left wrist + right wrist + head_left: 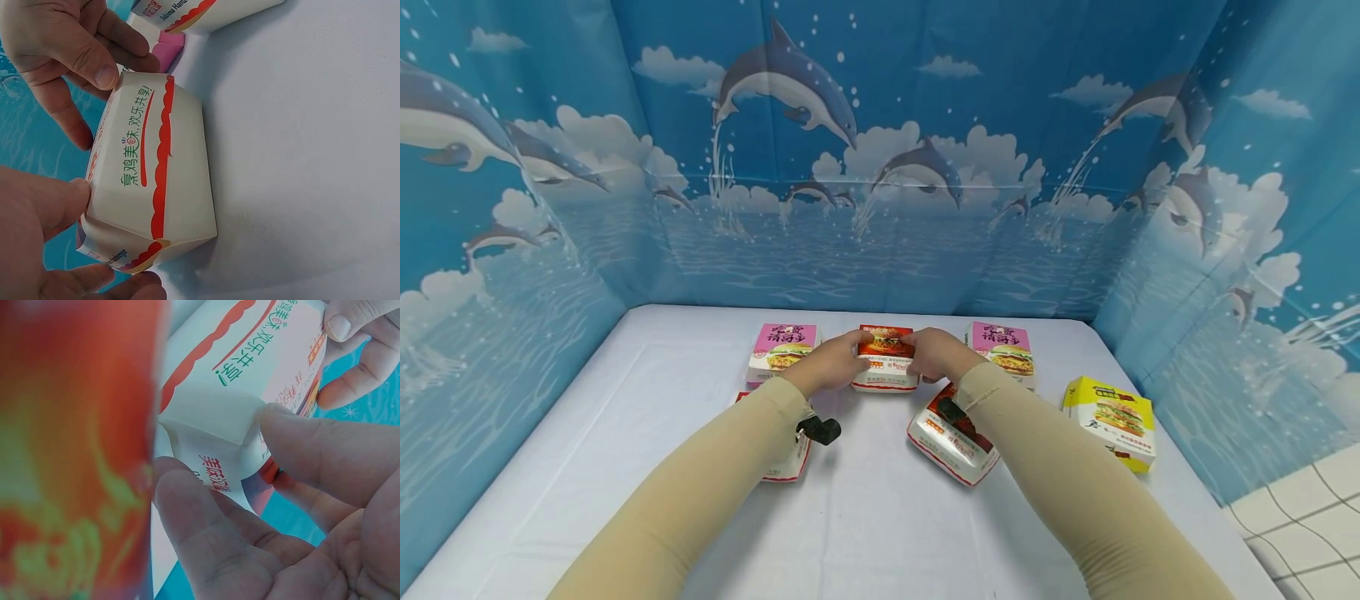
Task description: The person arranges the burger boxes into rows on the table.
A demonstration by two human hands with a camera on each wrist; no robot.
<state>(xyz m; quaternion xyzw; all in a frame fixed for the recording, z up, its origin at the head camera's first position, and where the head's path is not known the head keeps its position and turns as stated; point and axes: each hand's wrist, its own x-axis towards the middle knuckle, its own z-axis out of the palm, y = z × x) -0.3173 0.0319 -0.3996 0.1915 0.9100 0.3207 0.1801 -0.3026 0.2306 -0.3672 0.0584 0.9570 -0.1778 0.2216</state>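
Note:
A red-and-white burger box (885,380) with a burger picture on its lid sits at the middle of the table's far side, between both hands. My left hand (829,364) holds its left end; in the left wrist view the thumb (65,203) lies on the lid edge and fingers curl at the end wall. My right hand (942,353) holds the opposite end. Its thumb (325,450) presses the lid's corner in the right wrist view, with fingers along the side. Both wrist views show the box (159,156) closed, with green lettering and a scalloped red stripe.
Pink-and-white burger boxes (784,343) (1006,346) flank the middle one. A second red-and-white box (951,446) lies angled beneath my right forearm; another (790,467) is mostly hidden by my left. At right stands a yellow box (1112,421). Dolphin-print curtains (880,267) enclose the white table (865,517).

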